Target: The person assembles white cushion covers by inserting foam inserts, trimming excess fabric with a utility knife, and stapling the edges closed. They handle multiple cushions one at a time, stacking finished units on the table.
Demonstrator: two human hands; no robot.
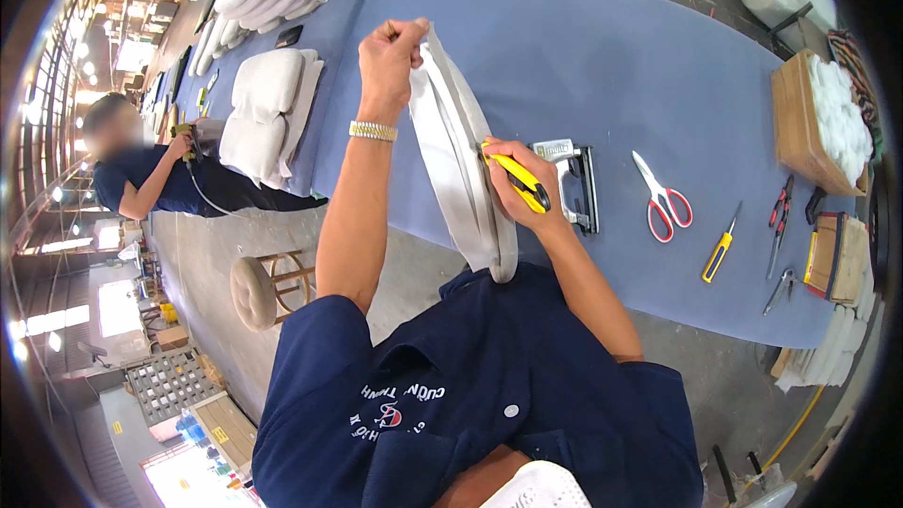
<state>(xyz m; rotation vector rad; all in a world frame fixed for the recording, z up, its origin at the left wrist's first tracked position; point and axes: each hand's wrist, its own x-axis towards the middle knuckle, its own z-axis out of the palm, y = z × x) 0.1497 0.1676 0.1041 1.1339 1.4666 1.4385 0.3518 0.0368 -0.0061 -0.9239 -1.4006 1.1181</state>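
Note:
A pale grey upholstered pad [437,146] stands on edge between my hands, its near end against my shirt front. At its far end my left hand [390,61] is closed, pinching the edge of the white covering fabric and pulling it outward. My right hand [523,179] is wrapped round a yellow and black utility knife [519,172], whose tip meets the pad's edge about halfway along. The blade itself is too hidden to make out. Just right of that hand lies a silver and black staple gun [572,183] on the blue-covered table [564,47].
Red-handled scissors [661,205], a yellow screwdriver [719,252] and pliers [780,221] lie to the right. Beyond them is a cardboard box [800,127] of white stuffing. At left are stacked pads [263,103], a co-worker [141,155] holding a tool, and a round stool [256,293].

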